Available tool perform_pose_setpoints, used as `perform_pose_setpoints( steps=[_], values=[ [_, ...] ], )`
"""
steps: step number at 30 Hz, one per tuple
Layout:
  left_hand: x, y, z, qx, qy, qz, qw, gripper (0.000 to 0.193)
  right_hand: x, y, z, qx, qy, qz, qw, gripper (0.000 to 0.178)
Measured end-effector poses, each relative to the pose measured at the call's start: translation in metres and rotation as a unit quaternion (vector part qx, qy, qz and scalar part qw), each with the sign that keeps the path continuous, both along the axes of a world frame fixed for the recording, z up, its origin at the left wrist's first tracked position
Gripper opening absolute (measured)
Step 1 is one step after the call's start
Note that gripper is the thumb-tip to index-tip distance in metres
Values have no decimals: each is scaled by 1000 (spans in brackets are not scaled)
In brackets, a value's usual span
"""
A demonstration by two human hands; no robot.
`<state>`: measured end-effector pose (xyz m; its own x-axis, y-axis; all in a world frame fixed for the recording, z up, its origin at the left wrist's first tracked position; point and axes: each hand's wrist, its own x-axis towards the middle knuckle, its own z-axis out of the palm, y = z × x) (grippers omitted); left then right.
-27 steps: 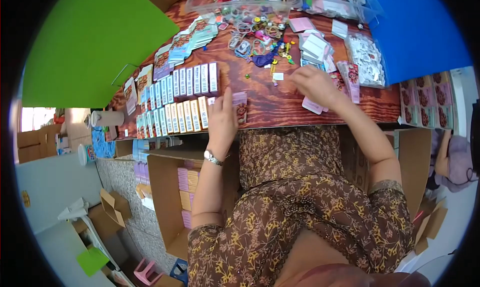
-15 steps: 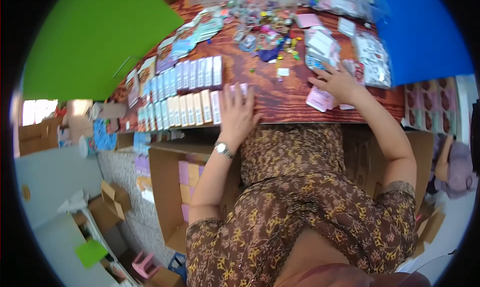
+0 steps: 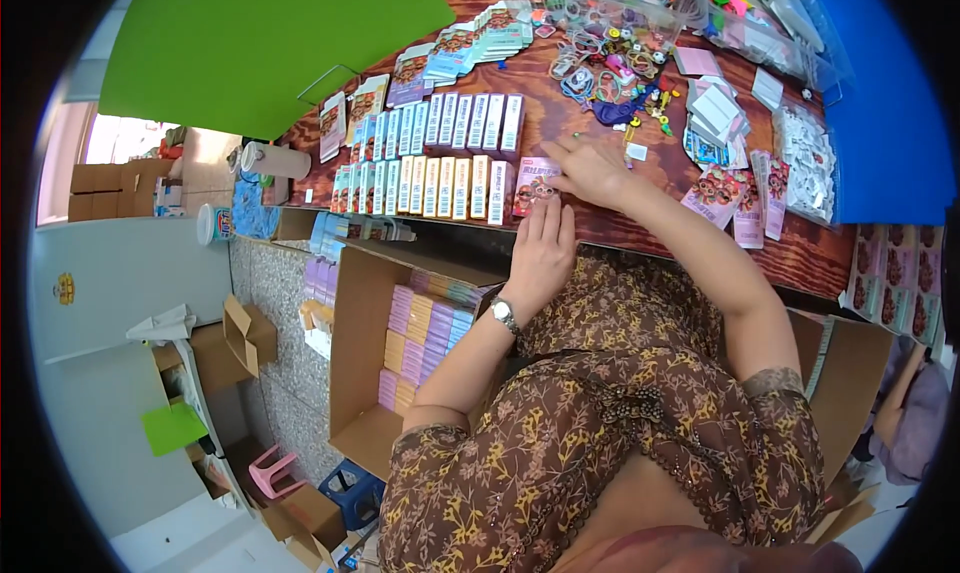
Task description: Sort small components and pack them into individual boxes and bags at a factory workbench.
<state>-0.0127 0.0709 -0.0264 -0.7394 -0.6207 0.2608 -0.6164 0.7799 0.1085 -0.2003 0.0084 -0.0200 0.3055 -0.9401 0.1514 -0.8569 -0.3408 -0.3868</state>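
A pink small box with a printed front lies flat on the table at the right end of two rows of small upright boxes. My left hand rests at its near edge, fingers straight and close together, fingertips touching it. From the right, my right hand reaches over, its fingers apart and the tips at the box's right side. Whether the right thumb presses on the box is hard to tell. Farther right lie several flat pink printed cartons, apart from both hands.
Fanned printed cartons lie at the back left. Loose bands and trinkets spread beneath a clear bin. White cards and a bag of small white pieces sit right. Below stands a cardboard carton with stacked boxes.
My right hand has moved left from the flat pink cartons to the pink box. The left hand has drawn back slightly toward me, uncovering the box. The whole view has shifted.
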Motion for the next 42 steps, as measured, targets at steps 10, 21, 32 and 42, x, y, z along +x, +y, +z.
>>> perform_pose_setpoints(
  steps=[10,21,32,42],
  values=[
    [7,12,-26,83,107,11,991,58,2,19,-24,67,-264,-71,960,37],
    [-38,-3,7,191,318,82,925,105,-34,92,51,50,-322,-67,943,31],
    [-35,-5,29,238,288,28,927,101,-64,98,53,-109,-147,48,982,36],
    [-35,-2,32,227,264,66,935,102,-43,108,42,-128,-209,-23,969,26]
  ],
)
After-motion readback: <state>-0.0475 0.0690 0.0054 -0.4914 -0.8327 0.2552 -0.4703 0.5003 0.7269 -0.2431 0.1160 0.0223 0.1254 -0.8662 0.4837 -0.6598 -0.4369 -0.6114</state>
